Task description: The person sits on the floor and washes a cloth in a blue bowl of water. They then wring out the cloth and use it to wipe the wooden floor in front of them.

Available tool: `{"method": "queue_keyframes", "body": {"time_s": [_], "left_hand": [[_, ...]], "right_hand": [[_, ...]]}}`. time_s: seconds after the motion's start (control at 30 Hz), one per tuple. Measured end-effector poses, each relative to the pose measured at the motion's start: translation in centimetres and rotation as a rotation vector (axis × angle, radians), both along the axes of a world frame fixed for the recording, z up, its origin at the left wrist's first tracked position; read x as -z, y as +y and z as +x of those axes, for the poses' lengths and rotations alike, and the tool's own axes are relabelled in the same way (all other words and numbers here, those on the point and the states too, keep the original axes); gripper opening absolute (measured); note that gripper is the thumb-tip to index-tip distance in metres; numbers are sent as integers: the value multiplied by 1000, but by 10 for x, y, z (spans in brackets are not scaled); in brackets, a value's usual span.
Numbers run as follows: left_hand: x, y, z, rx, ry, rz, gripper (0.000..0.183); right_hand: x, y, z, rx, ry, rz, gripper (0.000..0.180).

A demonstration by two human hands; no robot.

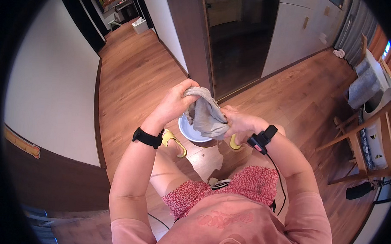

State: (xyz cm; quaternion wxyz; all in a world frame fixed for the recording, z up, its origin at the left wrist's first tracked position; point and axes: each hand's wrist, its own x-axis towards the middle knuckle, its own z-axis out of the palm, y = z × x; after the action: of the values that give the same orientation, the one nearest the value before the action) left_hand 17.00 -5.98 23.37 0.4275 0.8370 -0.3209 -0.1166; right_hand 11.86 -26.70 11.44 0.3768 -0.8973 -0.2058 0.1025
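Note:
A grey cloth (206, 113) hangs bunched between my two hands, with darker patches on its inner side. My left hand (176, 100) grips its upper left edge, thumb over the fold. At the lower right edge, my right hand (239, 121) pinches the fabric. Beneath the cloth stands a pale blue basin (188, 129) on the wooden floor, partly hidden by the cloth. What the basin holds is hard to make out.
Yellow slippers (178, 144) are on my feet, either side of the basin. A wooden chair (359, 144) stands at the right. Ahead is a dark glass door (240, 43) beside white cabinets (295, 32). A white wall (55, 75) runs along the left. A cable (282, 192) trails from my right wrist.

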Motion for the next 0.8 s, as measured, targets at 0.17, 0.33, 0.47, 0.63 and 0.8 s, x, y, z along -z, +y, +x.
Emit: {"method": "queue_keyframes", "body": {"time_s": [0.17,0.33,0.47,0.63,0.8], "left_hand": [[-11,-11,-4,52,-60,-52,18],[-22,-4,-9,42,-115,17,21],[-19,2,-12,-44,-408,266,26],[5,27,4,-87,-594,407,30],[2,23,-5,-125,-396,363,29]], "right_hand": [[-3,11,-6,-57,376,733,87],[-10,11,-12,-9,324,800,65],[-8,-8,1,238,25,476,32],[-44,-26,3,268,-239,238,21],[-64,-27,8,298,-507,3,21]]}}
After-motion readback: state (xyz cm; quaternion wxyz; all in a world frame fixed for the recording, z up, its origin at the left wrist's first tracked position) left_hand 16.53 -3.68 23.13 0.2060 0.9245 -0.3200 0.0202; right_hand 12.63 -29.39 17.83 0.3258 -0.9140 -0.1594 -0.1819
